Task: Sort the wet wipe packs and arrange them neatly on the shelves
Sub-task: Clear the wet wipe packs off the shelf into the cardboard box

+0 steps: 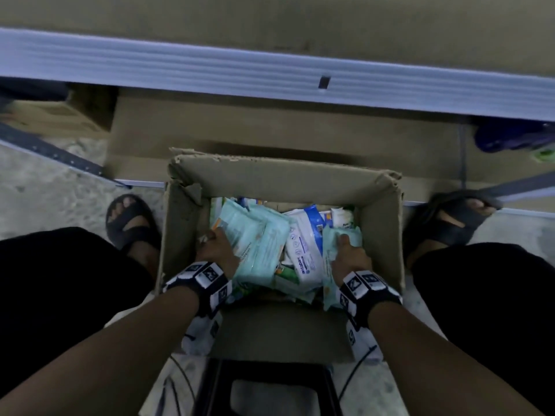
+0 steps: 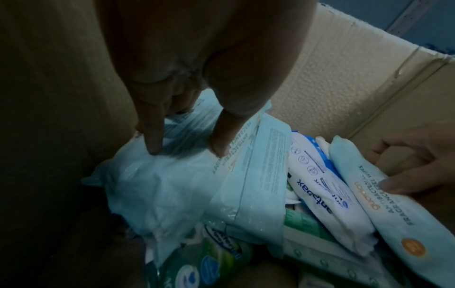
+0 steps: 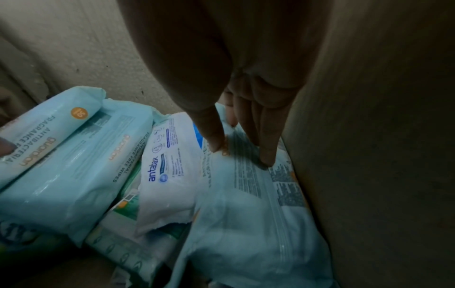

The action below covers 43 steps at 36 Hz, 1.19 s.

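- The left hand (image 2: 187,78) lies on a pale blue pack (image 2: 157,185) by the box's left wall, fingers nearly straight, two fingertips (image 2: 154,144) pressing its film; nothing is curled round it.
- The right hand (image 3: 246,97) does the same on another blue pack (image 3: 246,204) against the right wall, straight fingers resting on the printed back, no pinch visible.
- Between the two lies a white pack (image 3: 169,175) marked "antabax"; green packs (image 2: 209,261) sit underneath.
- All the packs are loose in the carton (image 1: 381,223) on the floor between the feet; none is on the shelf (image 1: 270,67) beyond it.
- In my judgement the step is gathering the matching blue packs. To do it well, slide fingers under each pack's long edge and lift it flat, since the soft film will likely sag or slip from a fingertip press. Taking one brand at a time would keep the sort clean.
- The head view alone shows the carton's torn rim, the shelf rail and both wrists together.
- The left wrist view shows the green packs below and the other hand's fingers on its pack.
- The right wrist view reads the white pack's label upright and shows a stacked pair of blue packs (image 3: 61,165) at left.
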Each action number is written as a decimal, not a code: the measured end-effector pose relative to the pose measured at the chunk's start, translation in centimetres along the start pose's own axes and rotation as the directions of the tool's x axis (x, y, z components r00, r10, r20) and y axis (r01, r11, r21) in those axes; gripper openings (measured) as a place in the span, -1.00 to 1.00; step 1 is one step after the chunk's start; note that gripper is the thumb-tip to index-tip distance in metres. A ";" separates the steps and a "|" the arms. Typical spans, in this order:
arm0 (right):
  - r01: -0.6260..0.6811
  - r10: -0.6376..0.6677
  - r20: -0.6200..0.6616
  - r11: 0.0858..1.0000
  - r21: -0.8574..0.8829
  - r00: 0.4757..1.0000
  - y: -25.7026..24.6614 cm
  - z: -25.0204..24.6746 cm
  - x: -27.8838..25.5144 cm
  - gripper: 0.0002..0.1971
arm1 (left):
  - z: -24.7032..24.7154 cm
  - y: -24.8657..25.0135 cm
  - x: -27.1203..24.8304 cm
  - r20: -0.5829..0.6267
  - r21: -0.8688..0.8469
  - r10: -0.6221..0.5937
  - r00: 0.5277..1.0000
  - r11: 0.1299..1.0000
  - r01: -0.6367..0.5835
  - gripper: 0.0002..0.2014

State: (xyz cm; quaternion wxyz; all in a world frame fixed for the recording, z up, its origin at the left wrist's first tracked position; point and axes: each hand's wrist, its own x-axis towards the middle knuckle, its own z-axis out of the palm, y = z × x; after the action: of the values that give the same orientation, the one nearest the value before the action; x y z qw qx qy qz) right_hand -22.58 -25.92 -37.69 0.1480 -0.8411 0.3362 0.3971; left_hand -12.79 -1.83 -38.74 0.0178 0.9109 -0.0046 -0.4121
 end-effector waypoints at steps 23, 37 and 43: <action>0.291 -0.288 -0.055 0.955 0.054 0.956 0.6 -2.8 -9.7 -0.38 | -6.4 0.7 -9.8 -0.095 0.156 0.403 0.910 0.909 -0.387 -0.46; 0.519 -0.498 -0.400 0.852 -0.063 0.769 -0.1 -13.8 -19.7 -0.66 | -15.7 4.0 -20.1 -0.299 0.306 0.603 0.739 0.795 -0.524 -0.55; 0.555 -0.523 -0.513 0.825 -0.105 0.681 -0.2 -19.3 -23.1 -0.67 | -20.7 6.3 -23.6 -0.345 0.497 0.707 0.617 0.695 -0.519 -0.65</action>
State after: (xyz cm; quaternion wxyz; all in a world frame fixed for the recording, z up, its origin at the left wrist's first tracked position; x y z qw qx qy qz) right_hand -22.04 -25.42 -7.61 0.1863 -0.9725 0.1126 0.0830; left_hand -12.83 -7.00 -7.14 -0.0014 0.9140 -0.3892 -0.1144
